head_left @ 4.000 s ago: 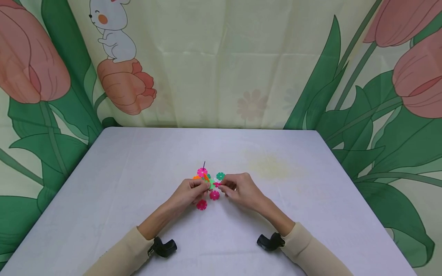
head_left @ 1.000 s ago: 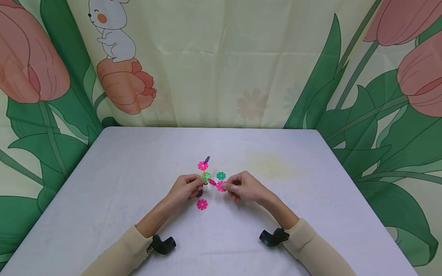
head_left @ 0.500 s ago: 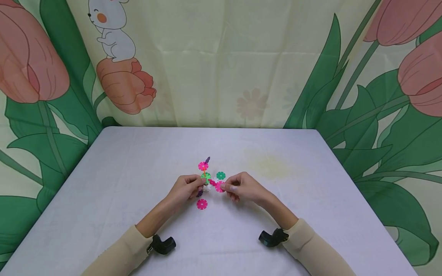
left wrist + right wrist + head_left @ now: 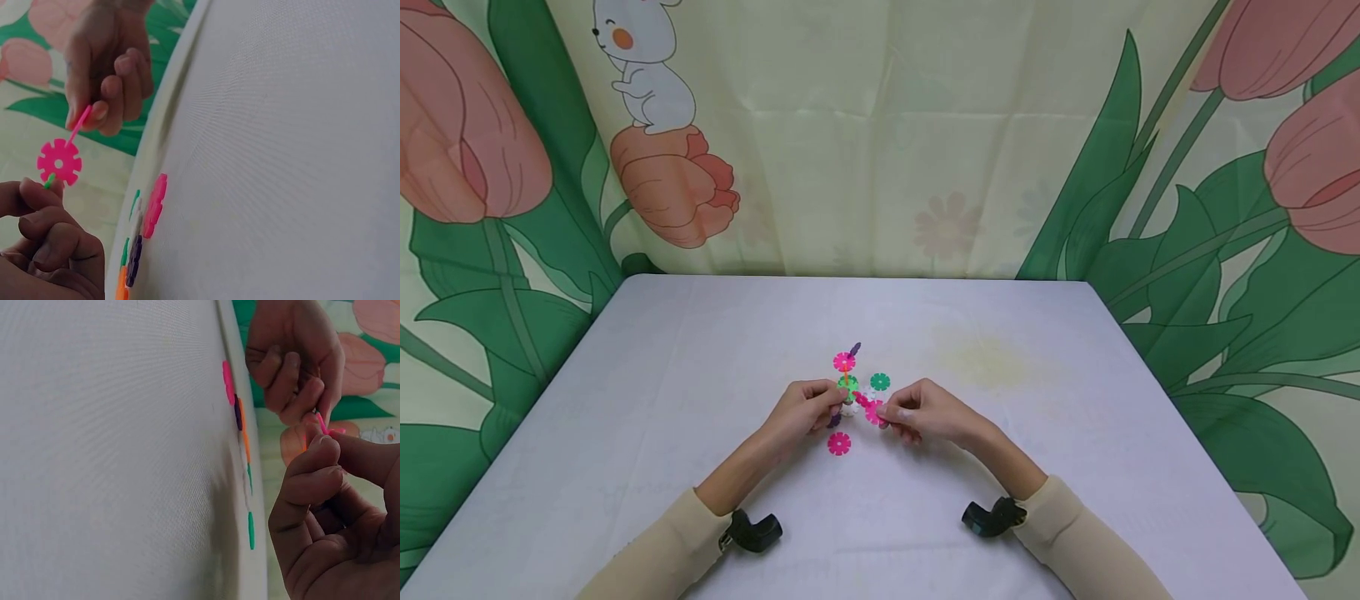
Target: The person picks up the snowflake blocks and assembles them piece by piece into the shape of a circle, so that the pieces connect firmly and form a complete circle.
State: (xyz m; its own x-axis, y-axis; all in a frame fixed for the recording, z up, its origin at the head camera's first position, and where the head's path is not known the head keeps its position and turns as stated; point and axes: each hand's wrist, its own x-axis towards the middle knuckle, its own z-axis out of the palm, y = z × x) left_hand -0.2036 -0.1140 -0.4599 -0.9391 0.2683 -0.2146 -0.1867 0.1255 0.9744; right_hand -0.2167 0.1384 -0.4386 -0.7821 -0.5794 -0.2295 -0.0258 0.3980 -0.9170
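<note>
My left hand (image 4: pixel 805 408) pinches the bright green snowflake disc (image 4: pixel 847 383) of a small joined cluster, raised above the table. From that disc an orange piece leads up to a pink disc (image 4: pixel 844 362) with a purple disc (image 4: pixel 855 350) at its far end. Another pink disc (image 4: pixel 59 164) joins the green one on the right. Between thumb and finger, my right hand (image 4: pixel 928 410) pinches a further pink disc (image 4: pixel 873 412), seen edge-on in the left wrist view. It meets the cluster's pink disc at the rim; how deep the slots engage cannot be told.
Loose discs lie on the white-covered table (image 4: pixel 1037 467) around the hands: a pink one (image 4: pixel 839 443) nearest me, a teal one (image 4: pixel 880 381) behind, a white one (image 4: pixel 849 411) and a purple one (image 4: pixel 134 261). Orange (image 4: pixel 122 284) shows low in the left wrist view.
Over four seconds my right hand has taken a pink disc off the table and brought it to the cluster. Lately that hand has shifted slightly left and downward; the left hand barely moved.
</note>
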